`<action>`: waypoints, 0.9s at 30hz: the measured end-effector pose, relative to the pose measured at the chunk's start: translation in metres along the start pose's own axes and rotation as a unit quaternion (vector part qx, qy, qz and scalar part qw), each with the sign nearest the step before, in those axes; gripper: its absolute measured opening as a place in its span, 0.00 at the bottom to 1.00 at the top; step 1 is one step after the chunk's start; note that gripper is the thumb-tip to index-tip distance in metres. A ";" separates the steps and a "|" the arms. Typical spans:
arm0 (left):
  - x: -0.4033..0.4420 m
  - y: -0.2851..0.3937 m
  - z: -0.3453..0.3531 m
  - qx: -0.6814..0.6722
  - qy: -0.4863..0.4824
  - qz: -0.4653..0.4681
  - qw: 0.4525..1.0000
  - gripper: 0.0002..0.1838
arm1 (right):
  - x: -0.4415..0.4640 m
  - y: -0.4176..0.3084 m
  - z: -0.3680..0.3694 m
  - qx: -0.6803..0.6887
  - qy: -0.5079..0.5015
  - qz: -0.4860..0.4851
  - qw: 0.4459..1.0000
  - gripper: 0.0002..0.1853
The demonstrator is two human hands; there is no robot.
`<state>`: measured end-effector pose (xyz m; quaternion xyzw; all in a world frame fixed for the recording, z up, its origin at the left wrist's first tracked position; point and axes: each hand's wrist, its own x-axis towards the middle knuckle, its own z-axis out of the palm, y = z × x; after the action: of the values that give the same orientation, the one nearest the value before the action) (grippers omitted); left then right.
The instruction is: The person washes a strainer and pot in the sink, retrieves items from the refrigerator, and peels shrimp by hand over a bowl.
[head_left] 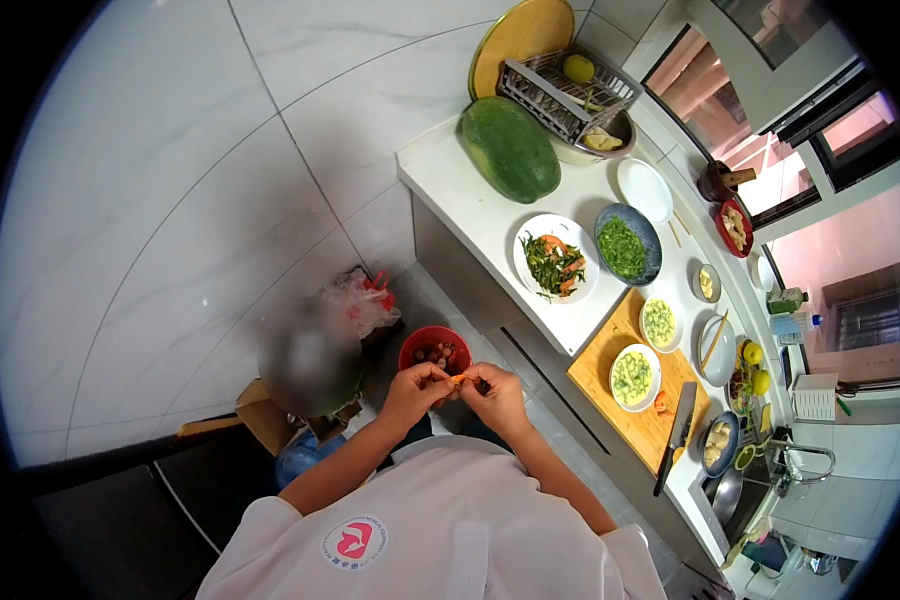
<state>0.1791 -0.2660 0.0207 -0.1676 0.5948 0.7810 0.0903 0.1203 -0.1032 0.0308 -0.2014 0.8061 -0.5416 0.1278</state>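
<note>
Both of my hands are brought together in front of my body, over a red bucket (404,352) with brownish scraps inside. Between the fingertips of my left hand (417,390) and my right hand (497,402) is a small orange piece of food (459,379), too small to name surely. Each hand's fingers are closed in a pinch on it. Part of the bucket is hidden behind my hands.
On the counter to the right are a wooden cutting board (610,380) with two bowls, a knife (678,430), a plate of cooked food (532,232), a bowl of chopped greens (622,245) and a watermelon (511,150). A cardboard box (267,420) stands at left.
</note>
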 end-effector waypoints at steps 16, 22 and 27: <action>-0.017 0.010 -0.014 -0.189 0.019 -0.147 0.971 0.05 | -0.006 0.008 -0.014 0.170 -0.020 0.183 0.968 0.05; -0.015 0.006 -0.009 -0.147 0.012 -0.132 0.980 0.04 | -0.010 0.012 0.006 0.109 -0.054 0.055 0.991 0.06; -0.016 0.004 -0.011 -0.137 0.010 -0.127 0.982 0.04 | -0.012 0.009 0.005 0.104 -0.061 0.048 0.992 0.06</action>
<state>0.1940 -0.2766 0.0280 -0.2606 0.4570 0.8354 0.1591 0.1316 -0.0981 0.0200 -0.1813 0.7445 -0.6026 0.2228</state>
